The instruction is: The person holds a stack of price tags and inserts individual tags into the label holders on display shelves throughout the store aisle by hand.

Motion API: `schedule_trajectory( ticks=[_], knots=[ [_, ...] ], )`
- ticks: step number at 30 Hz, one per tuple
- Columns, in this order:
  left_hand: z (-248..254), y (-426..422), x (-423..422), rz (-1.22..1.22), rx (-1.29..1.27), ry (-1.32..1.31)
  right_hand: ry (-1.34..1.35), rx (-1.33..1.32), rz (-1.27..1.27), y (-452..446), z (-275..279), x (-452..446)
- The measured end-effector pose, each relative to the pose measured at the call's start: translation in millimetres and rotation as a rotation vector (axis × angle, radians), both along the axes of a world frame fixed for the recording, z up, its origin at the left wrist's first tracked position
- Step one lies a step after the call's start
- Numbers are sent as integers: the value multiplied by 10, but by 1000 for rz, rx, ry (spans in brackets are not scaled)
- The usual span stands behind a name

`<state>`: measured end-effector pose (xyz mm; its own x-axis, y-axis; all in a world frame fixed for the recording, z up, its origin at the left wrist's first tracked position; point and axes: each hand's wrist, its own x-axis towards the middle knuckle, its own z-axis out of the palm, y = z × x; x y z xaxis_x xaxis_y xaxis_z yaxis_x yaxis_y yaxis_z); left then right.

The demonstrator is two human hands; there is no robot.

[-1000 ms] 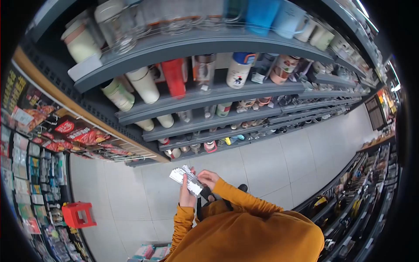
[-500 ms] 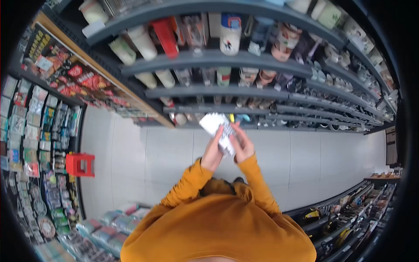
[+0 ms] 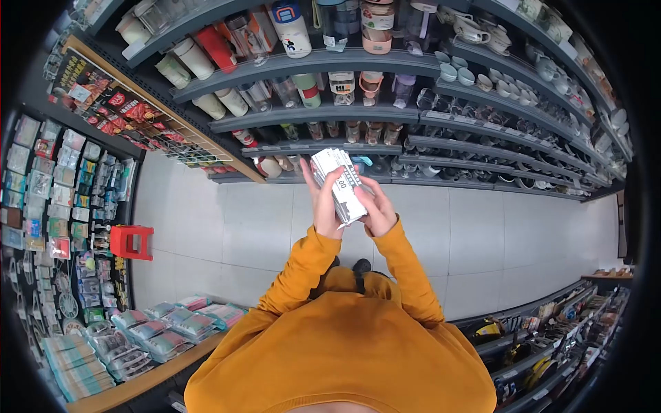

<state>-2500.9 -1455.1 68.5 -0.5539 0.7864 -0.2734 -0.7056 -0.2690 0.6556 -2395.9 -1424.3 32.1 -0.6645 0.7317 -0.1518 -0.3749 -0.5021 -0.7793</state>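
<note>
A stack of white printed price tags (image 3: 351,201) is in front of my chest, with large black digits and dark print on the top one. My left hand (image 3: 325,210) is closed around the stack from its left side, thumb across the top tag. From the right, my right hand (image 3: 377,212) grips the lower right edge, its fingers on the tags. The tags' upper ends fan out slightly. Both forearms are in mustard-yellow sleeves.
Ahead stand curved-looking shelves (image 3: 330,117) with bottles, cups and bowls. A red stool (image 3: 132,242) is on the tiled floor (image 3: 482,227) at left, near a rack of packaged goods (image 3: 62,206). Packs (image 3: 162,330) lie on a wood-edged shelf behind left; more racks (image 3: 544,344) are behind right.
The camera view has shifted, and the shelves now look sharper. My hands and the price tags appear slightly higher and further left, with the tags held more upright in view.
</note>
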Motion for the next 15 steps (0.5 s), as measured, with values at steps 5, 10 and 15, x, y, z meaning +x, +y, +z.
schedule_trajectory(
  ticks=[5, 10, 15],
  knots=[
    [-89, 25, -16, -354, 187, -337, 10, 22, 39, 17, 59, 165],
    [83, 55, 150, -115, 250, -91, 8, 31, 53, -116, 170, 289],
    [217, 42, 118, 81, 238, 15, 3, 70, 103, -177, 204, 433]
  ],
)
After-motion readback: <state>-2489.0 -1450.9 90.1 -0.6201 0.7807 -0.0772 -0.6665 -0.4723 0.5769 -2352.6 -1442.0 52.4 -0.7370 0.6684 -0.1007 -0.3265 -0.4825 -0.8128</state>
